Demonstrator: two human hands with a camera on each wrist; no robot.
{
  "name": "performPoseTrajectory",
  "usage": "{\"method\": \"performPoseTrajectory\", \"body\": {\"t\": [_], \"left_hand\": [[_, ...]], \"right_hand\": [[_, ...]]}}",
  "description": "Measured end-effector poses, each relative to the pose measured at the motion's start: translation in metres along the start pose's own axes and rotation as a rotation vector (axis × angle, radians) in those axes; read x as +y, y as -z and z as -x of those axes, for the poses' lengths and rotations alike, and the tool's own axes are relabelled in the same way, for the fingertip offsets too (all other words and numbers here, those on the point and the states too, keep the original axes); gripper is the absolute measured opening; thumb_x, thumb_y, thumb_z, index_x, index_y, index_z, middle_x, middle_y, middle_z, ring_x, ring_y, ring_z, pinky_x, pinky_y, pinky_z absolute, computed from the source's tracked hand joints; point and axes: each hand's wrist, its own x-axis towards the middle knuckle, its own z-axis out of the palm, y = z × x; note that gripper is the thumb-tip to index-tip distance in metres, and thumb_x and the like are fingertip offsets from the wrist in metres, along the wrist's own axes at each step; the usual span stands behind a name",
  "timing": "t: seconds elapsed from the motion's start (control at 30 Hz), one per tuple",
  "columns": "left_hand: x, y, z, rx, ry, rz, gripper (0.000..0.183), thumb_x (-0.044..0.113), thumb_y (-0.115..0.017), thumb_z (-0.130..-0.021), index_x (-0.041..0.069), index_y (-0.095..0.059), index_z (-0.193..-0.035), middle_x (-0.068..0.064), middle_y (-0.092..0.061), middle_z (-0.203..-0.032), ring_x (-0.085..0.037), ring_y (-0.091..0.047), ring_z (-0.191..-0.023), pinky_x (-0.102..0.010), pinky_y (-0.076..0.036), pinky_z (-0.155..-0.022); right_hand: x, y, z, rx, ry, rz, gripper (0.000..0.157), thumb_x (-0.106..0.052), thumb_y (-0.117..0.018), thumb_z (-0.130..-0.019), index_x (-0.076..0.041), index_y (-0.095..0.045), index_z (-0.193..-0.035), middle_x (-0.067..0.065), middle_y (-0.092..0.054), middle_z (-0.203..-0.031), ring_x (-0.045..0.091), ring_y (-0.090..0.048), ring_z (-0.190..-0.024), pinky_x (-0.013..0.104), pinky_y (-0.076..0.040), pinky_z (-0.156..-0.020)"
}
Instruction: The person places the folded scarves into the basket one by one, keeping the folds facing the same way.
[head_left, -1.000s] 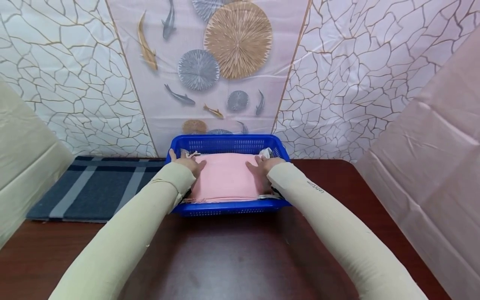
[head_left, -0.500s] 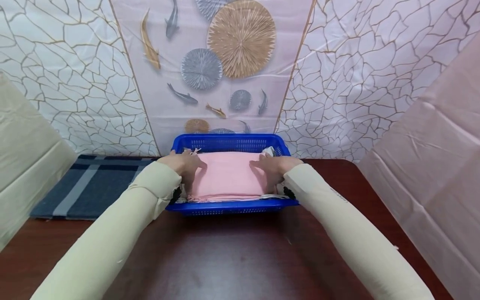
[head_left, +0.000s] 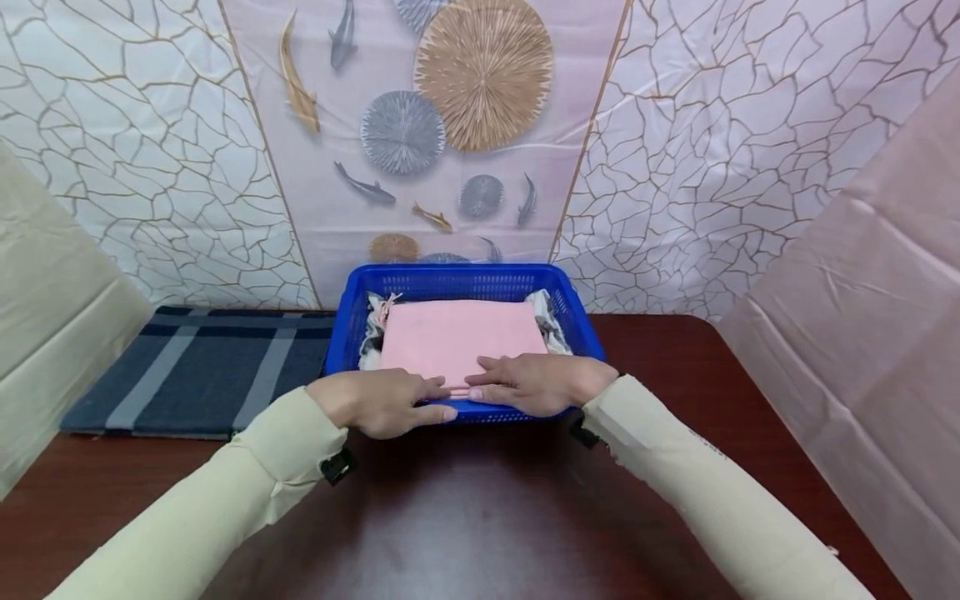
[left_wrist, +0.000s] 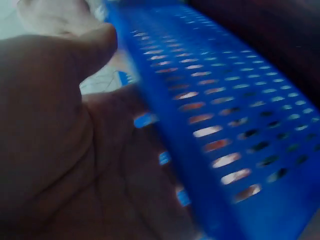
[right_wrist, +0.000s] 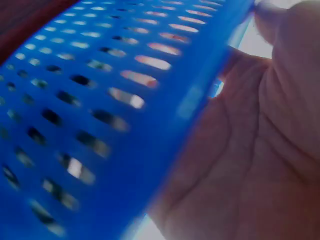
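Note:
A folded pink cloth (head_left: 465, 337) with a short fringe at its far left corner lies in a blue plastic basket (head_left: 347, 329) with slotted walls. Beneath it, white-and-dark fabric (head_left: 552, 327) shows along both sides. My left hand (head_left: 382, 403) lies over the basket's front rim, fingers extended onto the cloth's near edge and thumb along the rim. From the right, my right hand (head_left: 531, 383) reaches over the same rim, its straight fingers touching the near edge of the cloth. In both wrist views the palms face the basket's perforated wall (left_wrist: 265, 150), and the rim hides part of the fingers.
A folded dark blue checked cloth (head_left: 202, 371) lies on the brown table (head_left: 465, 517) to the left of the basket. Behind the basket hangs a patterned wall covering (head_left: 480, 237). Beige fabric panels (head_left: 862, 333) stand at both sides.
Both hands have left the sides of the pink cloth and come toward me to the basket's front rim, close together. The cloth's sides and the fabric beneath now show more.

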Motion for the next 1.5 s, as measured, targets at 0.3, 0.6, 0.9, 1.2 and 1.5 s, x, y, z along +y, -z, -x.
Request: {"method": "performPoseTrajectory", "body": {"t": [0.3, 0.6, 0.9, 1.2, 1.5], "left_hand": [[-0.004, -0.018, 0.0, 0.096, 0.045, 0.004, 0.067, 0.057, -0.043, -0.105, 0.01, -0.048, -0.153, -0.012, -0.05, -0.155, -0.033, -0.048, -0.144, -0.052, -0.033, -0.121], [-0.008, -0.023, 0.001, 0.186, 0.013, 0.058, 0.058, 0.052, -0.05, -0.105, 0.013, -0.056, -0.147, -0.007, -0.061, -0.145, -0.027, -0.059, -0.134, -0.051, -0.04, -0.117], [-0.014, -0.027, 0.023, 0.378, -0.04, 0.14, 0.042, 0.041, -0.055, -0.105, 0.016, -0.064, -0.138, -0.001, -0.069, -0.133, -0.021, -0.063, -0.125, -0.051, -0.046, -0.112], [-0.037, -0.024, 0.048, 0.67, -0.061, 0.2, 0.026, 0.032, -0.054, -0.107, 0.02, -0.069, -0.125, 0.0, -0.073, -0.122, -0.017, -0.07, -0.107, -0.046, -0.058, -0.092], [-0.058, -0.021, 0.074, 0.887, 0.051, 0.223, 0.022, 0.027, -0.056, -0.106, 0.016, -0.07, -0.12, -0.008, -0.073, -0.121, -0.029, -0.07, -0.11, -0.056, -0.057, -0.091]], "right_hand": [[-0.001, -0.019, 0.0, 0.035, 0.004, -0.042, 0.061, -0.058, -0.034, -0.107, -0.021, -0.048, -0.153, 0.011, -0.019, -0.17, 0.042, -0.015, -0.157, 0.055, -0.014, -0.128], [-0.004, -0.025, 0.003, 0.172, 0.011, 0.005, 0.062, -0.06, -0.036, -0.105, -0.02, -0.055, -0.149, 0.014, -0.033, -0.166, 0.04, -0.031, -0.153, 0.056, -0.024, -0.125], [-0.012, -0.04, 0.01, 0.578, 0.02, 0.04, 0.04, -0.046, -0.054, -0.104, -0.014, -0.072, -0.121, 0.0, -0.073, -0.112, 0.017, -0.066, -0.107, 0.041, -0.054, -0.101], [-0.043, -0.05, 0.002, 0.908, 0.026, -0.141, 0.007, -0.021, -0.067, -0.097, -0.016, -0.071, -0.096, -0.003, -0.071, -0.091, 0.014, -0.064, -0.085, 0.031, -0.057, -0.08], [-0.071, -0.058, -0.017, 0.952, 0.168, -0.285, 0.022, -0.014, -0.066, -0.095, -0.018, -0.056, -0.076, -0.008, -0.052, -0.067, 0.007, -0.049, -0.062, 0.021, -0.041, -0.06]]}}
